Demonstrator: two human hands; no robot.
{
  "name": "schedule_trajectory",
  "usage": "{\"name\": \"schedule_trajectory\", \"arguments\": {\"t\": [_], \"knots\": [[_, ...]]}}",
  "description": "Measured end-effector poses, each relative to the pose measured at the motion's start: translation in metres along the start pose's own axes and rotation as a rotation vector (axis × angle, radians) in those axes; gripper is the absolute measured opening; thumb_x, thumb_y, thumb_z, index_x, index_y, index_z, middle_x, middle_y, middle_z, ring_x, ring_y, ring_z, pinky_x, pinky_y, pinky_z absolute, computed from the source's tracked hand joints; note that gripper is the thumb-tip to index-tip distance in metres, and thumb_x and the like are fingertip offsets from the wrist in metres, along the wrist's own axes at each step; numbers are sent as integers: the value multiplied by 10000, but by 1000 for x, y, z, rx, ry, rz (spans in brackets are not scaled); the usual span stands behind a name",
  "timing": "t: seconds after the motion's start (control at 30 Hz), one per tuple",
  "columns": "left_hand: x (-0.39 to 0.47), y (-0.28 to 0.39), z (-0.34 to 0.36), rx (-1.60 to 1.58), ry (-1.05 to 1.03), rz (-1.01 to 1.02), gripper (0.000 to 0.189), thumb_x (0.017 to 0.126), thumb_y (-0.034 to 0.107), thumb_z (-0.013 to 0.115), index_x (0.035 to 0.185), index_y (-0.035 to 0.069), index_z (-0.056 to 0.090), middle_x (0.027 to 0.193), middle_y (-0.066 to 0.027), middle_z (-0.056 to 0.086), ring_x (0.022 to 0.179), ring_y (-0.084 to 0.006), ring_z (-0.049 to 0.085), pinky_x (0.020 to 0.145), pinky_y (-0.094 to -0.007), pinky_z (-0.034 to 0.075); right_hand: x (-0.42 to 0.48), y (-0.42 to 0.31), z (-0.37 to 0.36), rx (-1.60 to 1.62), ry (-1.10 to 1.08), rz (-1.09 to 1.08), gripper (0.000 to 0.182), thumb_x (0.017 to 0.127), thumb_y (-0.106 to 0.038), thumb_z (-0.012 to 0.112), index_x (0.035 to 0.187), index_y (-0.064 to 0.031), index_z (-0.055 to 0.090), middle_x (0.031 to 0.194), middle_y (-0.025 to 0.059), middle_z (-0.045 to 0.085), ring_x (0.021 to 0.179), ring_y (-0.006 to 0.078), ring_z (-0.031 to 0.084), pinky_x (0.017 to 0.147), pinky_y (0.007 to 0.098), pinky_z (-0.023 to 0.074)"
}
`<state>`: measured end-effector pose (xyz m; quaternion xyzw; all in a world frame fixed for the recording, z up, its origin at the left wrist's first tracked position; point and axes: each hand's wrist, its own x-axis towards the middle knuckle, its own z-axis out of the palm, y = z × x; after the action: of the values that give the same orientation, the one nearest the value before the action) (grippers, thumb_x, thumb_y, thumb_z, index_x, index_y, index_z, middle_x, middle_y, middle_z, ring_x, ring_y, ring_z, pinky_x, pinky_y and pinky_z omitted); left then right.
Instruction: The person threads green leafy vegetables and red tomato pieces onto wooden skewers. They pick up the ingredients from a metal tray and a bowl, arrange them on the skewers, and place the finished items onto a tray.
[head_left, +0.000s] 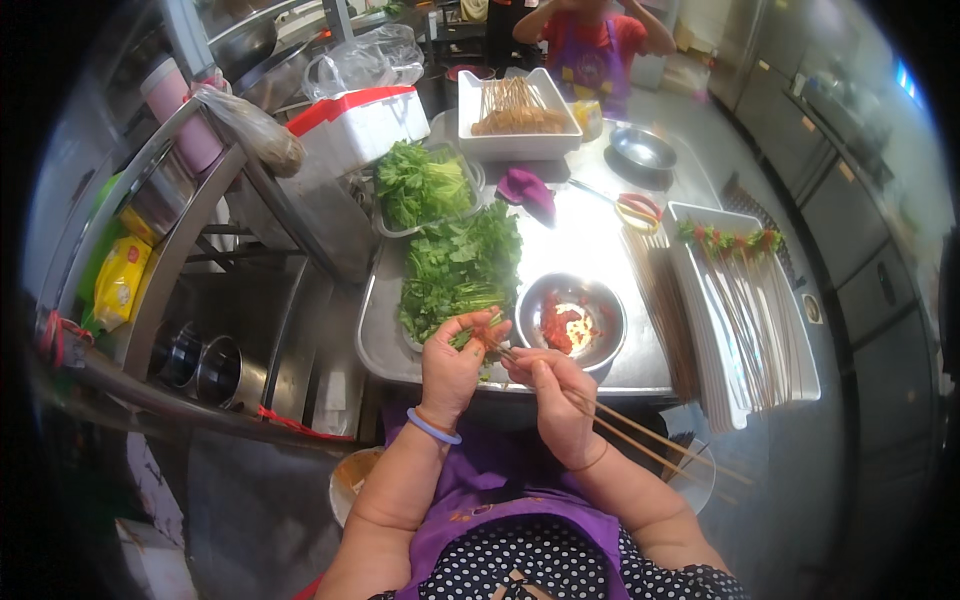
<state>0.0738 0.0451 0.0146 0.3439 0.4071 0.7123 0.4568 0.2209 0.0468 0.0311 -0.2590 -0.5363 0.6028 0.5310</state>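
My left hand (454, 360) pinches a small bundle of green herb stems and red food at the near edge of the metal table (480, 379). Wooden skewers (626, 427) run from that bundle through my right hand (559, 397), which grips them, their far ends pointing down to the right. Leafy green herbs (461, 262) lie in a pile just beyond my left hand. Beside them a steel bowl (609, 352) holds chopped red food (556, 322). More loose skewers (667, 322) lie right of the bowl. At the right, a white tray (804, 360) holds several skewers with green and red tips (731, 238).
Further back are a plastic tub (476, 202) of greens, a purple cloth (527, 191), scissors (637, 212), a white tray (525, 148) of skewered brown food and a small metal bowl (643, 148). A metal rack (292, 225) stands left. Another person (592, 56) stands behind the table.
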Motion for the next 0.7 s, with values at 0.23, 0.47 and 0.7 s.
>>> {"name": "schedule_trajectory", "arguments": {"t": [0.23,0.47,0.7], "knots": [[1,2,-2,131,17,-14,233,880,-92,468,1100,-57,538,1154,-179,582,1006,-280,631,866,-340,521,-2,10,2,-188,-53,-138,170,929,-25,479,1012,41,612,1039,124,627,880,149,616,797,269,503],[1,13,-4,679,-9,91,354,860,-93,472,1207,-53,527,1083,-118,618,964,-185,639,818,-256,503,0,-1,-2,-88,-83,69,239,945,-51,440,1084,75,588,1053,138,645,899,154,623,830,269,494],[2,7,-15,665,45,201,348,826,-116,499,1155,-32,577,1009,-109,647,895,-178,655,780,-265,508,-1,-11,8,-8,-33,139,275,959,-82,403,1101,73,581,1044,157,642,889,168,629,824,282,504]]}}
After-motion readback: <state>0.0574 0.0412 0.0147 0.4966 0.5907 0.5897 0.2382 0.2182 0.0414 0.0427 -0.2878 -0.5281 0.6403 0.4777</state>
